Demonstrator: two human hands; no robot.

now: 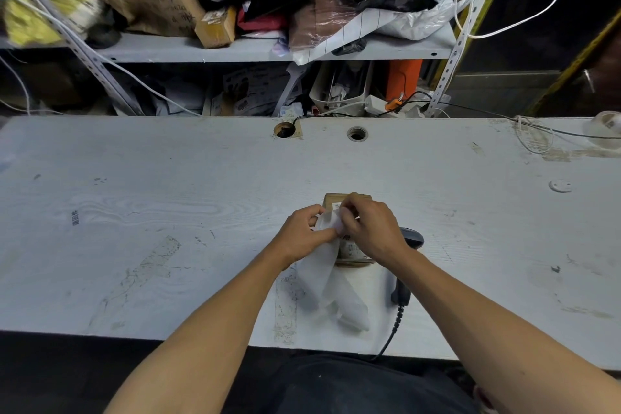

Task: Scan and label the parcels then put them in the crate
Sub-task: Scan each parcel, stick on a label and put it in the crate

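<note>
Here, both hands meet over the brown parcel (pixel 349 200) on the worktop (pixel 168 198), left hand (pixel 302 235) and right hand (pixel 368 225) each pinching the white label strip (pixel 324 274) in a narrow grip, scanner (pixel 411 239) at 3 o'clock of the parcel.

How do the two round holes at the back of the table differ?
The left hole has a black cable running into it and ragged brown edging around it; the right hole has no cable and a neat grey ring. The left hole looks darker inside, the right hole paler. Both are round and sit side by side near the back edge of the table.
</note>
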